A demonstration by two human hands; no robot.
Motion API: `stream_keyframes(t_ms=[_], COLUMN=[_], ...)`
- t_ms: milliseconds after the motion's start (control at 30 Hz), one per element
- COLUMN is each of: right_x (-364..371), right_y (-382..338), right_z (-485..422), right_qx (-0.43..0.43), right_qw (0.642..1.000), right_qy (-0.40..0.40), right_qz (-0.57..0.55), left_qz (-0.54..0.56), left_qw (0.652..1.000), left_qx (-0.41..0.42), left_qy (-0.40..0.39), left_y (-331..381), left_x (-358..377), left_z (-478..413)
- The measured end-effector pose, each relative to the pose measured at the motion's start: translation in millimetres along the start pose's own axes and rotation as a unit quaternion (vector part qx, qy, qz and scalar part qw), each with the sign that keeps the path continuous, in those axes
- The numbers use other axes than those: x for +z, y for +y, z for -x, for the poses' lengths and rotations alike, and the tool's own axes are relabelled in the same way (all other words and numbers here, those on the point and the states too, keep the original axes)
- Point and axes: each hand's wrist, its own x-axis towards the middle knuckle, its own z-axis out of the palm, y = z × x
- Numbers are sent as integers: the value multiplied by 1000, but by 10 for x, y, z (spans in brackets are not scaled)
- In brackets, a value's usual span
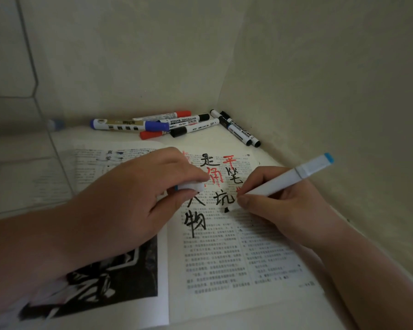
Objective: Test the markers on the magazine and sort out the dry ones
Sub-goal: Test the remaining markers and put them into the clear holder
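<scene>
An open magazine (224, 253) lies flat on a white surface, its right page marked with large black and red handwritten characters. My right hand (272, 206) grips a white marker with a light-blue end (293, 177), tip down on the right page beside a black mark. My left hand (138, 194) rests on the magazine's middle and holds the marker's white cap (191, 186) between thumb and fingers. A heap of whiteboard markers (167, 126) with blue, red and black caps lies behind the magazine.
Two black-capped markers (239, 131) lie apart in the back right corner, against the wall. Walls close the surface at the back and right. A transparent panel (29, 129) stands at the left, with something blue-tipped (55, 125) behind it.
</scene>
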Motion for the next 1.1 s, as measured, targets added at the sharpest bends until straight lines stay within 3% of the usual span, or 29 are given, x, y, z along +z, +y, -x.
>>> stream_keyframes(t_ms=[267, 533, 867, 1100], right_x=[20, 28, -26, -38], right_y=[-14, -11, 27, -11], right_z=[17, 17, -19, -6], right_qx=[-4, -21, -2, 10], right_qw=[998, 998, 1000, 999], right_qy=[-58, -58, -1, -45], right_qz=[9, 7, 11, 17], left_qz=[5, -1, 9, 2], left_qw=[1000, 1000, 1000, 1000], left_qx=[-2, -4, 4, -27], left_qy=[6, 0, 2, 2], left_y=[24, 12, 18, 39], left_x=[-3, -7, -19, -16], left_z=[7, 12, 13, 25])
